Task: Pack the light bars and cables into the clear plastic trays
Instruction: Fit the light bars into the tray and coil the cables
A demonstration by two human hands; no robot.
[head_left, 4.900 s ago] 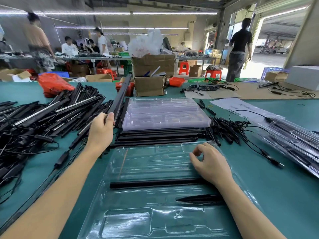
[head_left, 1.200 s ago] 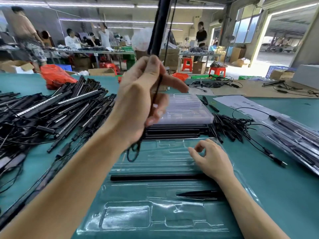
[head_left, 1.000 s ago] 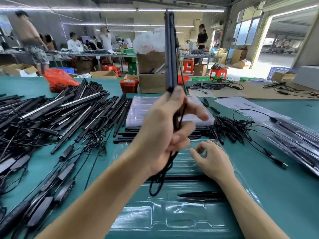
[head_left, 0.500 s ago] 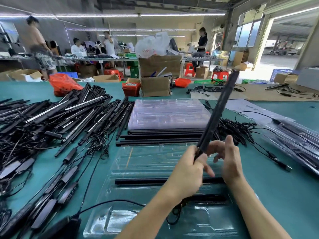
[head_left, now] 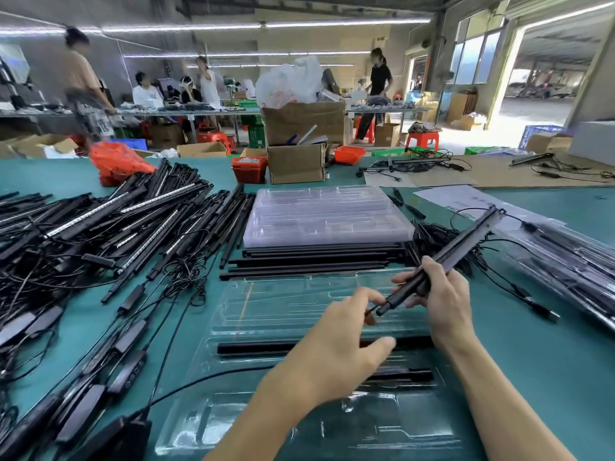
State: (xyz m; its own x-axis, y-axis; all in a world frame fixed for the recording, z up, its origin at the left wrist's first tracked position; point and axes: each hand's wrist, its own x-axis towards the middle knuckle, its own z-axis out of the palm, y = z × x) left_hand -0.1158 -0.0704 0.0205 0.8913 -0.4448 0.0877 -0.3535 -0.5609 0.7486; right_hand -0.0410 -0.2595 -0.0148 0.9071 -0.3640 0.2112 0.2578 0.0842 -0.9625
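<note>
Clear plastic moulded tray [head_left: 266, 314] lies on the green tabletop [head_left: 549, 354] before the person, with one long black light bar [head_left: 259, 347] seated in a slot across its middle and a shorter black piece [head_left: 404, 374] in the slot nearer the person. Half a second ago the held black light bar [head_left: 446, 254] stood steeper; now it slants low over the tray's far right corner, the right hand [head_left: 442, 301] gripping its lower part while the left hand [head_left: 336, 354] pinches at its near end. Behind the tray a stack of clear trays [head_left: 326, 211] rests on black bars; no writing is legible.

A cardboard box [head_left: 295, 163] stands beside a red bin [head_left: 249, 169] and orange bag [head_left: 117, 162] on the green table [head_left: 549, 344].
</note>
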